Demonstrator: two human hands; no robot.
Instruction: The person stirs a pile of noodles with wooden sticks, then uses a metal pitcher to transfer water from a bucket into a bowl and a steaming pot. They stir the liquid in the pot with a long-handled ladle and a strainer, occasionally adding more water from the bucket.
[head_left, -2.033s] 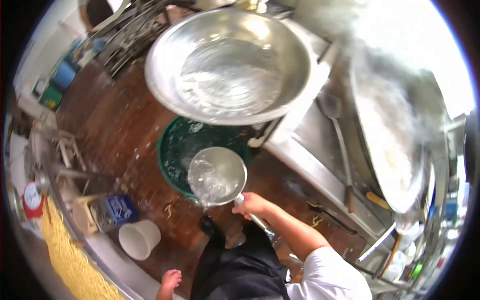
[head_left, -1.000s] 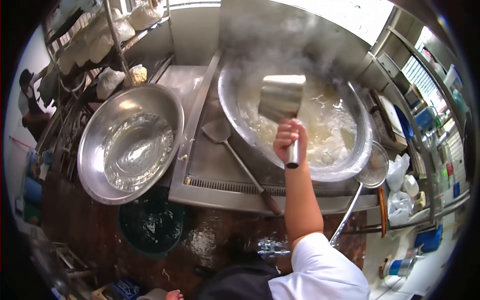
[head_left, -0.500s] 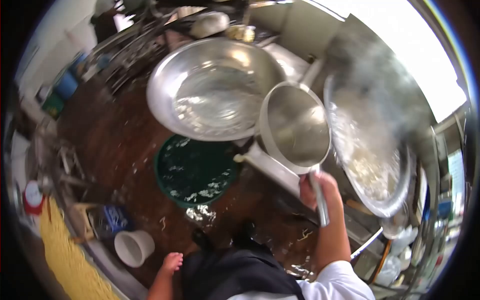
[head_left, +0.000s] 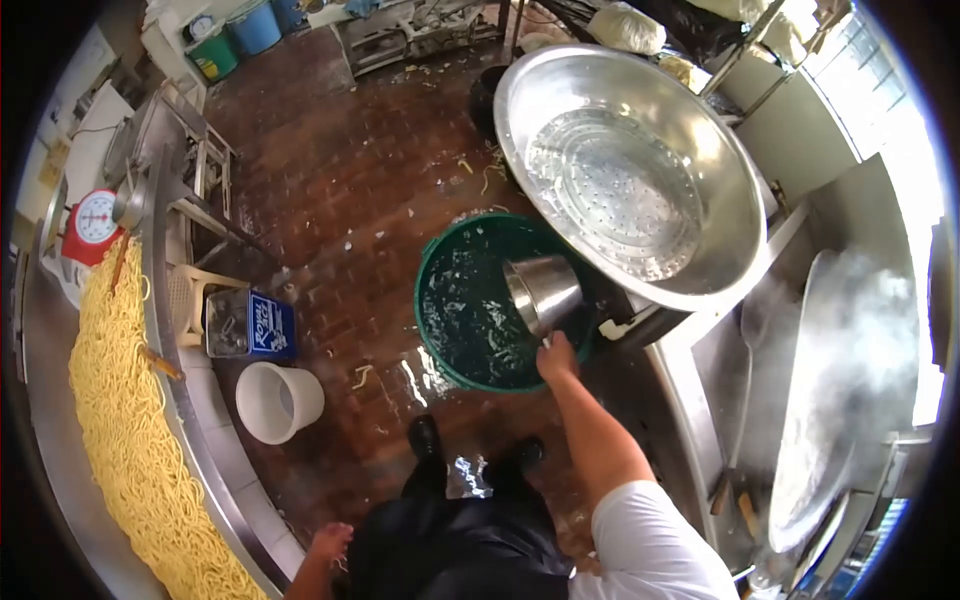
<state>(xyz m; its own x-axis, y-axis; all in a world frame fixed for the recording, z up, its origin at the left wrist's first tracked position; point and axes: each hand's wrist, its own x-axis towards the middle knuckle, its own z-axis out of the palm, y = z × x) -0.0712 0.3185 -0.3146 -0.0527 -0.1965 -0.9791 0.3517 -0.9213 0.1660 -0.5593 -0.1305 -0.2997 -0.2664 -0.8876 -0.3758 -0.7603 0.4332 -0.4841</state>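
My right hand is closed round the handle of a metal pot. That pot is tipped on its side over the water in a large green tub on the floor. Whether its rim touches the water I cannot tell. A wide steel basin with clear water in it stands beyond the tub, up and to the right. Low at the left of my body hangs my left hand, its fingers loosely apart and holding nothing.
Yellow noodles cover the left counter, near a red scale. A white bucket and a blue tin stand on the left. At right, a large pan steams. The brick floor is wet, with scraps.
The pot in my right hand has moved from beside the steel basin down over the green tub. The view has turned, showing more of the left counter.
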